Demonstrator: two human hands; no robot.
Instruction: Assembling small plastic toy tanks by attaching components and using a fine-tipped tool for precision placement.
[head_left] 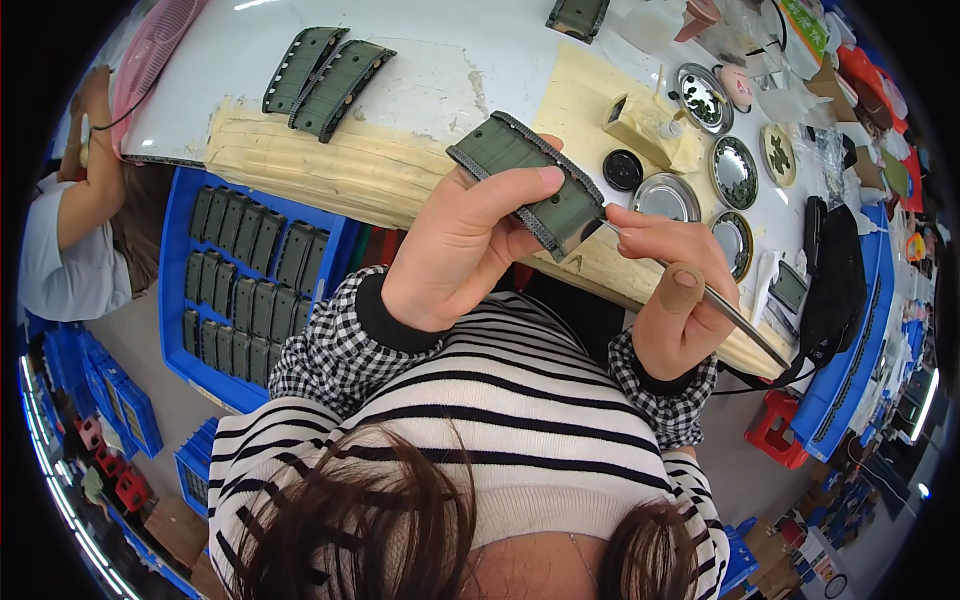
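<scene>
My left hand (445, 245) grips a dark green, curved plastic casing (505, 150) with ridged edges, thumb pressed on its top face. The casing is held tilted just above the table's near edge. In my right hand (695, 270) is a pair of metal tweezers (745, 325), its tip at the casing's right edge. Whether the tip holds anything is too small to tell. One right-hand finger wears a brownish finger cot (683, 282). Two similar green casings (340, 88) lie on the table at the far left, and another casing (578, 15) lies at the far edge.
Round metal dishes (735, 172) of small dark green parts stand right of my hands, near a yellow taped block (650, 130) and a black round lid (622, 170). A blue crate (175, 275) of green casings sits at lower left. Another person (75, 235) is at far left.
</scene>
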